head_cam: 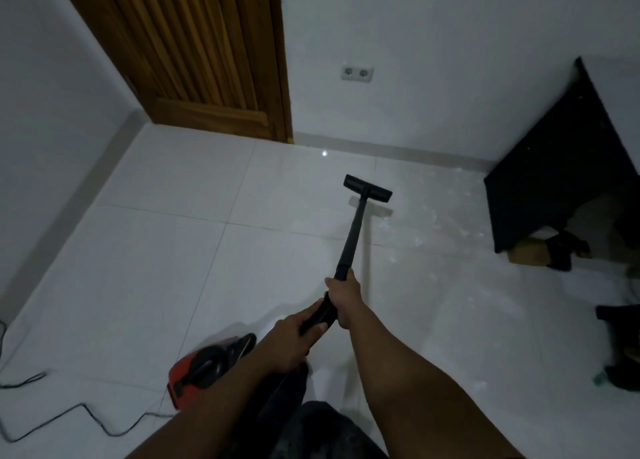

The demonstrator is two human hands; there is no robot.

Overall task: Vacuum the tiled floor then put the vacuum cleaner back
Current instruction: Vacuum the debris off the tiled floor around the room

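Note:
Both my hands grip the black vacuum wand. My right hand holds it higher up the tube, my left hand clasps the lower handle end. The flat black floor nozzle rests on the white tiled floor near the far wall. The red and black vacuum cleaner body sits on the floor at my lower left, partly hidden by my left forearm. Its black power cord trails left across the tiles.
A wooden door stands in the far left corner. A double wall socket is on the far wall. A black cabinet stands at the right, with dark items and a cardboard box on the floor beside it. Whitish smudges mark the tiles at the right.

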